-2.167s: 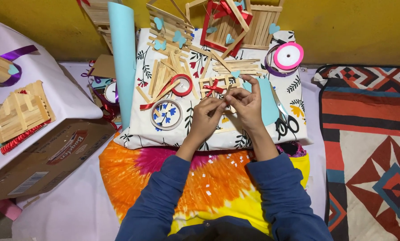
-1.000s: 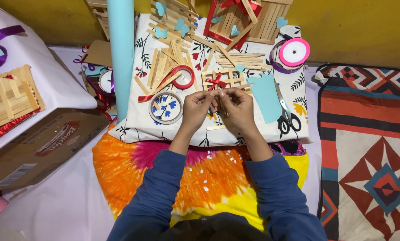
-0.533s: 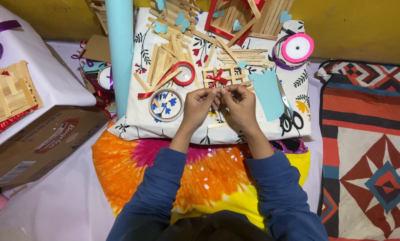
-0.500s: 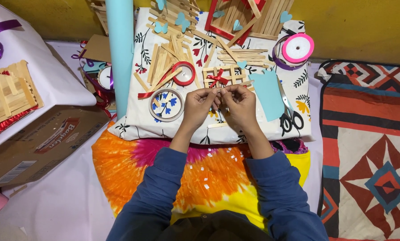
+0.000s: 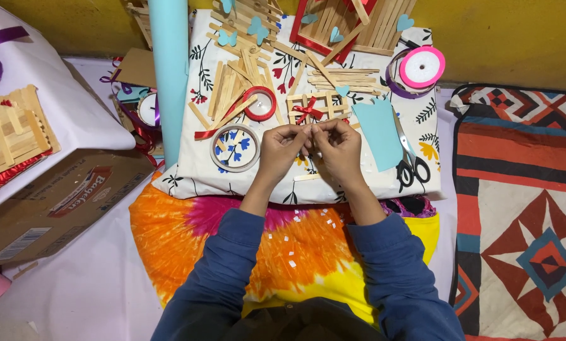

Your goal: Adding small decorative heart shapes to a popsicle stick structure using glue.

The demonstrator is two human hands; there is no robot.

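Observation:
My left hand (image 5: pixel 281 150) and my right hand (image 5: pixel 339 147) meet fingertip to fingertip over a white floral cloth (image 5: pixel 201 165). Between the fingertips they pinch something small that I cannot make out. Just beyond the fingers lies a craft-stick frame with a red ribbon bow (image 5: pixel 309 108). A clear tape roll (image 5: pixel 234 148) rests left of my left hand. A light blue paper piece (image 5: pixel 379 132) and black-handled scissors (image 5: pixel 409 158) lie right of my right hand. A single craft stick (image 5: pixel 307 177) sits under my wrists.
A red tape roll (image 5: pixel 261 103) and loose craft sticks (image 5: pixel 229 95) lie at the back left. A pink ribbon spool (image 5: pixel 422 66) sits back right, a rolled blue paper tube (image 5: pixel 170 69) and a cardboard box (image 5: pixel 55 205) on the left, a patterned rug (image 5: pixel 523 215) on the right.
The view has shifted slightly, so the cloth and hands sit a little lower and closer. My hands stay together at the fingertips, working the small item in nearly the same spot.

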